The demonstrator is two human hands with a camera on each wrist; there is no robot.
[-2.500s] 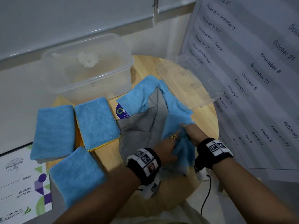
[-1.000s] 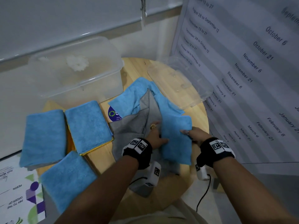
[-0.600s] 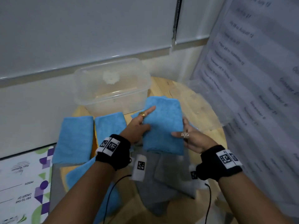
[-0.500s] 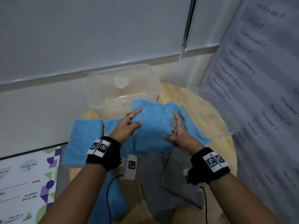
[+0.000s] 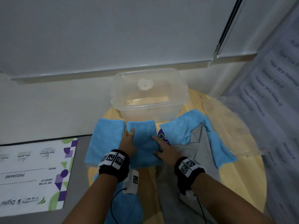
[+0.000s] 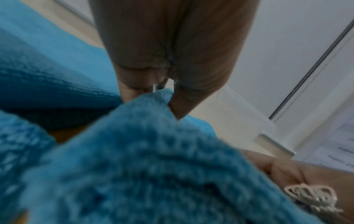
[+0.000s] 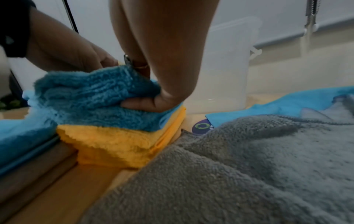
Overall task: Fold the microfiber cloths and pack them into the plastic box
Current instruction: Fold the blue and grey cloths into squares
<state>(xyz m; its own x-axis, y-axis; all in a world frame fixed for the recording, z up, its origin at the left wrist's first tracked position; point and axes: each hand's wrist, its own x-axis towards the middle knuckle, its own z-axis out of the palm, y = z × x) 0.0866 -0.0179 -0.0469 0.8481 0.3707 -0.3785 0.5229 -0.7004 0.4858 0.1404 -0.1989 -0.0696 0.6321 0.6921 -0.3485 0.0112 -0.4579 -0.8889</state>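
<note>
Cloth work has shifted: in the head view the folded blue cloth (image 5: 142, 143) that you held up in front of the box half a second ago now sits low in the middle of the frame, on the stack beside another folded blue cloth (image 5: 105, 139), with the plastic box (image 5: 148, 97) just above it and holding no cloths yet. Your left hand (image 5: 127, 144) and right hand (image 5: 165, 152) lie on its two sides. The unfolded blue and grey cloths (image 5: 199, 138) wait at centre right on the round surface (image 5: 234, 175). In the left wrist view your left fingers (image 6: 178, 97) pinch a blue edge, a narrow grip on the cloth. In the right wrist view your right thumb (image 7: 145, 104) and fingers pinch the same cloth, resting on a yellow cloth (image 7: 122, 145) at centre left. One more fold looks done; packing has not begun.
</note>
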